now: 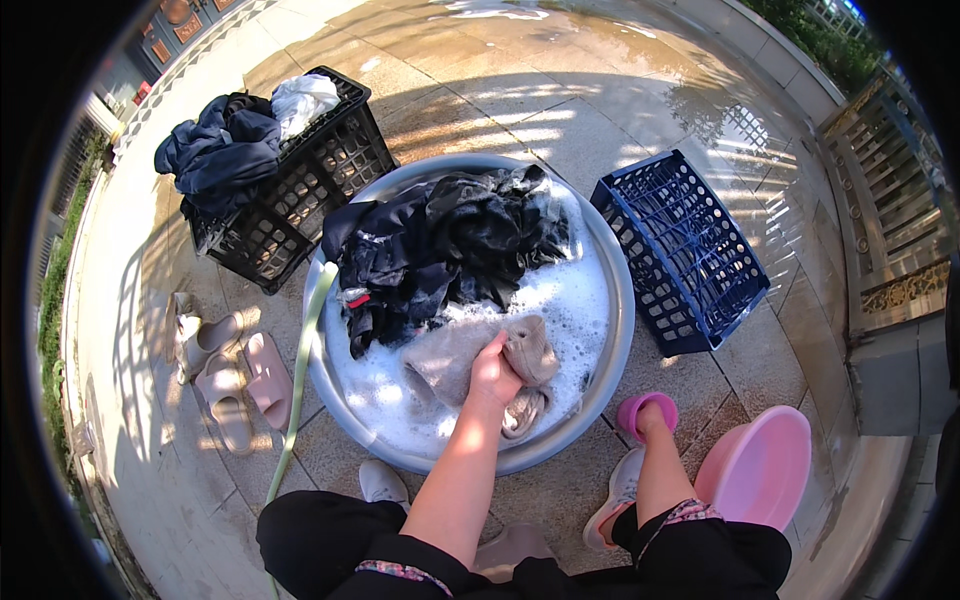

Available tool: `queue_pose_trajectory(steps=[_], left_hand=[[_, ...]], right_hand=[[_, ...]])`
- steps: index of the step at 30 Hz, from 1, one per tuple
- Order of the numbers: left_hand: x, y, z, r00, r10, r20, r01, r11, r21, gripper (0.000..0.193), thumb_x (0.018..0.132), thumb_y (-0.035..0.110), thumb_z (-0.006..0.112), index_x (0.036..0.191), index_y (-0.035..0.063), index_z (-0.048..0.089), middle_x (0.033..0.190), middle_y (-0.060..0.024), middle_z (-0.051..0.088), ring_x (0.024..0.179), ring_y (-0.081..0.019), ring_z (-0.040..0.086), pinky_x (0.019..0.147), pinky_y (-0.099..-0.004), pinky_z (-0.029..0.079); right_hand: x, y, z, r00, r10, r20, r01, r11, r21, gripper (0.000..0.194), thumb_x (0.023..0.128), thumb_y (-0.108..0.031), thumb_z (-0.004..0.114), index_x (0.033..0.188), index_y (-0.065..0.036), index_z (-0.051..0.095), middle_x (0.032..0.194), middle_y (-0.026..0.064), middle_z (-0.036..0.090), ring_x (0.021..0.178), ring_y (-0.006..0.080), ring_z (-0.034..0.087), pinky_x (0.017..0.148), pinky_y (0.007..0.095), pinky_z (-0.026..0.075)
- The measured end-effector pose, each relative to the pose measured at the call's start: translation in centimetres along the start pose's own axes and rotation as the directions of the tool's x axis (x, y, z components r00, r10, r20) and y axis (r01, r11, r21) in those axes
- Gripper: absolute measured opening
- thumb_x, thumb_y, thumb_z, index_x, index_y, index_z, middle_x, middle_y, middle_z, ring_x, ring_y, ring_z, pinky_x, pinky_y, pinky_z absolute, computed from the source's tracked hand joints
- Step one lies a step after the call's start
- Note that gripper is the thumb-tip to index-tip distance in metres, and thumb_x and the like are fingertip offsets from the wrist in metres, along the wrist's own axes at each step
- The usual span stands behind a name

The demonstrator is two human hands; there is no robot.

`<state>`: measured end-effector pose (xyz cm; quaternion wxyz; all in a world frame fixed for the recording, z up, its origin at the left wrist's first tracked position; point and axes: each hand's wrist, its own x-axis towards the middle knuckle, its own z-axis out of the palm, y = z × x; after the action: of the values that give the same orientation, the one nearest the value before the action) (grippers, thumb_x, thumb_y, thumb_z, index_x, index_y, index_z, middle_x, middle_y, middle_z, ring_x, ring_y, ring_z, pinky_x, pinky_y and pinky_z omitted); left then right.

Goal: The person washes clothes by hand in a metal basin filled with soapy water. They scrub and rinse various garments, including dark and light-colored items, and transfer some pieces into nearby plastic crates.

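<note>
A beige knit garment (pixel 450 356) lies in the suds, and my left hand (pixel 495 379) grips it near its ribbed, folded cuff. The garment rests in a large round grey metal basin (pixel 624 300) of foamy water. Dark wet clothes (pixel 457 232) fill the far half of the basin. To the right of the basin, my right hand (pixel 655 417) reaches into a small pink cup (pixel 628 411). Its fingers are hidden inside the cup, so their hold does not show. A pale green hose (pixel 306 337) hangs over the basin's left rim.
A black plastic crate (pixel 300 202) at the far left bears dark clothes (pixel 221 154) and a white cloth (pixel 304 101). A blue crate (pixel 682 255) stands right of the basin. A pink tub (pixel 765 465) sits by my right knee. Slides (pixel 225 397) lie left on the partly wet tiles.
</note>
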<state>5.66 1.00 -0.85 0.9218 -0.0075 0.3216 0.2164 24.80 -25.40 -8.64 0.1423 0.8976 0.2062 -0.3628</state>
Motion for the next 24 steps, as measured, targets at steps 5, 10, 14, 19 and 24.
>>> queue_pose_trajectory(steps=[5,10,14,19,24], left_hand=[[-0.1,0.1,1.1,0.997,-0.068,0.023,0.069,0.997,-0.028,0.040,0.089,0.032,0.043,0.116,0.0025,0.046,0.115,-0.0115,0.051,0.106,-0.0283,0.049,0.092,-0.0492,0.035],[0.3,0.2,0.2,0.999,-0.034,-0.010,0.034,0.999,0.003,0.038,0.088,0.028,0.048,0.117,0.0033,0.044,0.113,-0.0104,0.052,0.103,-0.0273,0.051,0.087,-0.0502,0.039],[-0.5,0.1,0.6,0.997,0.046,-0.064,-0.042,0.997,0.061,0.031,0.089,0.024,0.047,0.111,0.0021,0.047,0.109,-0.0106,0.054,0.097,-0.0267,0.055,0.080,-0.0465,0.046],[0.1,-1.9,2.0,0.974,0.207,-0.095,-0.177,0.950,0.259,0.027,0.091,0.020,0.042,0.107,-0.0009,0.048,0.100,-0.0109,0.056,0.088,-0.0235,0.057,0.075,-0.0395,0.048],[0.8,-2.4,1.0,0.918,0.386,-0.094,-0.296,0.823,0.484,0.029,0.092,0.021,0.043,0.098,-0.0044,0.053,0.087,-0.0090,0.058,0.075,-0.0165,0.056,0.068,-0.0304,0.046]], right_hand=[[1.0,2.6,-1.2,0.987,-0.119,0.106,0.134,0.980,-0.147,0.026,0.070,-0.004,0.060,0.095,0.003,0.060,0.083,0.0151,0.062,0.073,0.0262,0.062,0.059,0.0342,0.051],[-2.9,1.8,-6.9,0.965,-0.021,0.261,-0.107,0.879,0.465,0.020,0.074,-0.001,0.059,0.093,0.005,0.059,0.079,0.0134,0.061,0.068,0.0237,0.061,0.057,0.0321,0.051],[-7.2,-2.6,-14.0,0.917,-0.345,0.202,-0.046,0.411,0.910,0.013,0.078,-0.004,0.059,0.088,0.005,0.060,0.071,0.0083,0.059,0.059,0.0151,0.057,0.054,0.0258,0.049],[-10.3,-16.1,-15.5,0.805,-0.589,-0.068,0.325,0.342,0.882,0.020,0.078,-0.010,0.060,0.089,0.007,0.059,0.072,0.0083,0.060,0.063,0.0174,0.058,0.057,0.0278,0.049],[-7.7,-19.1,-11.7,0.748,-0.280,-0.602,0.654,0.469,0.594,0.036,0.077,-0.021,0.062,0.099,0.007,0.054,0.077,0.0141,0.060,0.072,0.0233,0.058,0.068,0.0346,0.046]])
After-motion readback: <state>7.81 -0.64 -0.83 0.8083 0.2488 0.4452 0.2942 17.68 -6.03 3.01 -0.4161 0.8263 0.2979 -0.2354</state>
